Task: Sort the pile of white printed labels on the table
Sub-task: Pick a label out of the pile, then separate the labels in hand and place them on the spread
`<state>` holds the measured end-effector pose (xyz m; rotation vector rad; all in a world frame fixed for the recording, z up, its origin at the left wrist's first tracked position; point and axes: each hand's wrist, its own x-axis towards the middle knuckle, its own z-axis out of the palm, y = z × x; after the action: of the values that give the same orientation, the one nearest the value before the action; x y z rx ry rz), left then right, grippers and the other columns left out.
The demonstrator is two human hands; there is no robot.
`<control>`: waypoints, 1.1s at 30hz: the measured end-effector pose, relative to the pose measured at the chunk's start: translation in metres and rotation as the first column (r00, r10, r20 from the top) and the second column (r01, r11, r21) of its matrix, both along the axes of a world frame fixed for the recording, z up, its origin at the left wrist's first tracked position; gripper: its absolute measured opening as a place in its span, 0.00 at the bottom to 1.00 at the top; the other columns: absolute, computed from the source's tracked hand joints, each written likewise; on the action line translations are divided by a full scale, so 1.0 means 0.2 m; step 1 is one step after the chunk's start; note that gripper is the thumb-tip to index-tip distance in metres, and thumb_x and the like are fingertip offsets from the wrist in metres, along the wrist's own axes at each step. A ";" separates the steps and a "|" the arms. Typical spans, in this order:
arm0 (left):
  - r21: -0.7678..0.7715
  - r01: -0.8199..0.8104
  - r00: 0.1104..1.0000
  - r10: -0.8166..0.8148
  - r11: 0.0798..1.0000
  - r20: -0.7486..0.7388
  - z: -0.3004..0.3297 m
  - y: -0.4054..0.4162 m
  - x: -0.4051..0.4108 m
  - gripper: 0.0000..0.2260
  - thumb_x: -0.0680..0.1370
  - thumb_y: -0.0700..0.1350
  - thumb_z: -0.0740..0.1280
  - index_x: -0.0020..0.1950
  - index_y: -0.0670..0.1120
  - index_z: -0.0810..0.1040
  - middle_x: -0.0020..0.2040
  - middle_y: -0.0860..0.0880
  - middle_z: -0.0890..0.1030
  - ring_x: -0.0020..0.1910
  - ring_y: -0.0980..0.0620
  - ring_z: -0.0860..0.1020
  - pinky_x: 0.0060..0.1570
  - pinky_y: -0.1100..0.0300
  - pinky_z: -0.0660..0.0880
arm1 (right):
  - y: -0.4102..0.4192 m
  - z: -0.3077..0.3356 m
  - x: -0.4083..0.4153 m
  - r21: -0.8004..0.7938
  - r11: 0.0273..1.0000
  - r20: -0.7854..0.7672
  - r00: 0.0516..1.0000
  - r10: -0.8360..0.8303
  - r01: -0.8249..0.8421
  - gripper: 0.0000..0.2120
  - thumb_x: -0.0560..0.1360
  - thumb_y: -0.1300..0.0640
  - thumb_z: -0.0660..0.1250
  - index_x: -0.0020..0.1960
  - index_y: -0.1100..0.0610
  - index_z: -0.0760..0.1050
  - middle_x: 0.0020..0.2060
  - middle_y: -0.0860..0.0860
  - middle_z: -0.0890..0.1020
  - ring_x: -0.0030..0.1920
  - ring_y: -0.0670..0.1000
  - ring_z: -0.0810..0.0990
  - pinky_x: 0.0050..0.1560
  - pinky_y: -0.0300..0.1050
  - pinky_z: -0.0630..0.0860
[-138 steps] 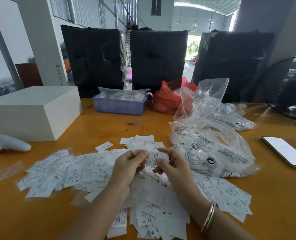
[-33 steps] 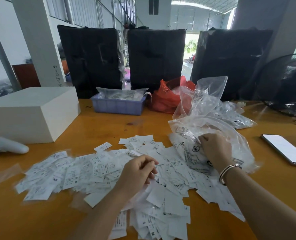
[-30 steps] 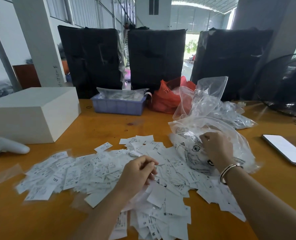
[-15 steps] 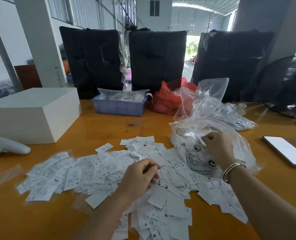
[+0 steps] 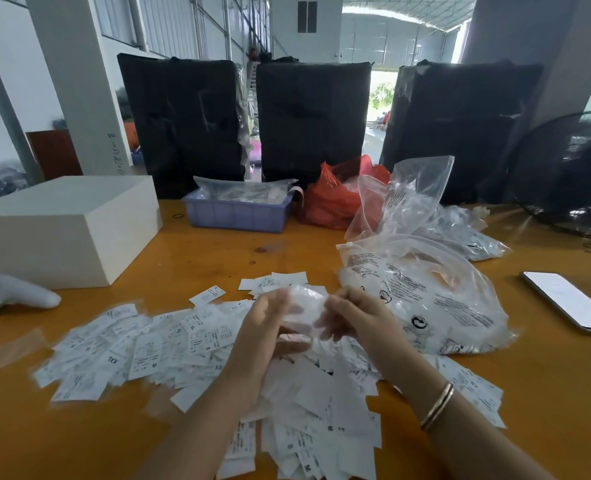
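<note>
Above labels, hands grip small clear bag.

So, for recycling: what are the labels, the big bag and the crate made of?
Labels: apparently matte white paper or fabric, lying flat, black print. Big bag: clear glossy plastic film, crinkled, see-through. Crate: likely rigid lilac plastic, ribbed walls.

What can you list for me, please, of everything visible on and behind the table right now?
labels: many, white, printed, pile at table centre
small bag: one, clear, between both hands
large bags: several, clear, right of pile
red bag: one, far side
basket: one, lilac, far side
box: one, white, left
controller: one, white, left edge
phone: one, right
bales: three, black, behind table
fan: one, black, far right
table: one, orange
bracelet: one, right wrist
left hand; right hand: hold small bag
</note>
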<state>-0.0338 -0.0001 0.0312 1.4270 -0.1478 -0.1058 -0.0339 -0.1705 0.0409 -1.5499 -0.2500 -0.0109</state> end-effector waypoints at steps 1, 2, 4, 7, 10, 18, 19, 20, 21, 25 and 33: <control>0.018 0.024 1.000 -0.024 1.000 0.007 0.00 0.00 0.00 0.34 0.64 0.74 0.66 0.61 0.54 0.74 0.52 0.53 0.83 0.47 0.50 0.84 0.44 0.57 0.81 | 0.00 -0.01 0.00 -0.042 0.999 -0.005 1.000 0.025 -0.025 0.06 0.77 0.60 0.62 0.44 0.61 0.74 0.35 0.55 0.84 0.33 0.51 0.80 0.34 0.37 0.76; 0.046 0.053 0.999 -0.053 0.998 -0.006 0.00 0.01 0.01 0.36 0.61 0.73 0.69 0.63 0.56 0.72 0.54 0.54 0.82 0.50 0.51 0.83 0.47 0.54 0.81 | 0.01 -0.02 0.00 -0.106 0.994 -0.001 0.999 0.039 -0.039 0.05 0.77 0.60 0.63 0.44 0.60 0.74 0.34 0.53 0.83 0.32 0.49 0.80 0.33 0.37 0.76; 0.091 0.097 0.994 -0.093 0.991 -0.050 0.01 0.02 0.02 0.27 0.65 0.62 0.76 0.61 0.55 0.75 0.52 0.52 0.84 0.48 0.51 0.84 0.45 0.56 0.81 | 0.02 -0.03 0.00 -0.244 0.969 0.035 0.999 0.039 -0.029 0.05 0.77 0.59 0.63 0.43 0.58 0.75 0.32 0.50 0.83 0.30 0.47 0.79 0.32 0.36 0.75; 0.193 0.056 0.998 -0.047 0.980 -0.053 -0.02 0.02 0.03 0.10 0.72 0.42 0.75 0.52 0.50 0.82 0.42 0.49 0.85 0.39 0.53 0.83 0.35 0.63 0.78 | 0.03 -0.03 0.02 -0.359 0.931 0.106 0.994 -0.031 0.067 0.06 0.78 0.57 0.63 0.43 0.54 0.76 0.32 0.49 0.82 0.29 0.45 0.78 0.30 0.34 0.73; 0.138 -0.007 0.998 0.015 0.990 -0.061 -0.04 0.02 0.05 0.03 0.74 0.39 0.72 0.46 0.46 0.83 0.38 0.47 0.85 0.35 0.53 0.82 0.33 0.65 0.77 | -0.01 -0.03 0.04 -0.418 0.883 0.160 0.974 -0.158 0.212 0.09 0.78 0.57 0.62 0.41 0.52 0.76 0.30 0.48 0.80 0.28 0.41 0.77 0.28 0.31 0.70; 0.202 0.146 0.986 -0.128 0.968 -0.103 -0.02 0.00 0.01 0.20 0.71 0.59 0.70 0.55 0.47 0.80 0.44 0.51 0.86 0.43 0.53 0.84 0.42 0.63 0.79 | 0.03 -0.08 0.05 -0.628 0.725 0.283 0.951 -0.126 0.283 0.10 0.77 0.51 0.64 0.37 0.45 0.72 0.29 0.46 0.78 0.25 0.40 0.72 0.26 0.31 0.69; 0.214 0.113 0.991 -0.095 0.970 -0.091 -0.03 -0.01 0.01 0.14 0.73 0.52 0.71 0.54 0.46 0.81 0.43 0.51 0.86 0.41 0.54 0.84 0.39 0.67 0.77 | 0.03 -0.08 0.05 -0.614 0.739 0.282 0.951 -0.124 0.278 0.10 0.77 0.51 0.63 0.37 0.45 0.73 0.29 0.45 0.78 0.25 0.40 0.71 0.26 0.31 0.68; 0.228 0.067 0.995 -0.049 0.971 -0.085 -0.03 -0.01 0.01 0.08 0.74 0.46 0.72 0.52 0.45 0.82 0.41 0.50 0.86 0.39 0.55 0.84 0.36 0.69 0.76 | 0.02 -0.08 0.06 -0.592 0.759 0.268 0.954 -0.132 0.271 0.09 0.78 0.51 0.63 0.38 0.45 0.73 0.29 0.45 0.78 0.25 0.41 0.71 0.26 0.32 0.68; 0.221 0.024 0.996 -0.006 0.975 -0.084 -0.03 0.00 0.01 0.05 0.75 0.41 0.71 0.50 0.45 0.82 0.40 0.50 0.86 0.38 0.55 0.84 0.35 0.70 0.75 | 0.01 -0.07 0.06 -0.568 0.778 0.252 0.956 -0.148 0.270 0.10 0.78 0.50 0.62 0.39 0.45 0.74 0.30 0.45 0.78 0.26 0.43 0.72 0.26 0.34 0.69; 0.038 -0.095 0.988 0.099 0.995 -0.116 -0.02 0.01 0.04 0.02 0.75 0.37 0.70 0.47 0.42 0.82 0.38 0.45 0.85 0.37 0.53 0.84 0.34 0.66 0.77 | -0.05 -0.06 0.05 -0.701 0.616 0.391 0.916 -0.087 0.358 0.07 0.78 0.51 0.62 0.48 0.49 0.79 0.42 0.41 0.77 0.37 0.41 0.73 0.40 0.35 0.71; -0.107 -0.209 0.970 0.191 0.972 -0.153 -0.02 0.04 0.06 0.10 0.70 0.45 0.73 0.44 0.39 0.81 0.36 0.45 0.85 0.34 0.54 0.83 0.32 0.66 0.78 | -0.06 -0.07 0.04 -0.959 0.069 0.279 0.956 0.093 0.274 0.19 0.78 0.43 0.54 0.62 0.49 0.76 0.57 0.46 0.77 0.58 0.49 0.72 0.62 0.48 0.64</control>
<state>-0.0216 0.0086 0.0263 1.2999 0.1062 -0.0308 -0.0266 -0.1833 0.0264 -3.0687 -0.4211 -0.2037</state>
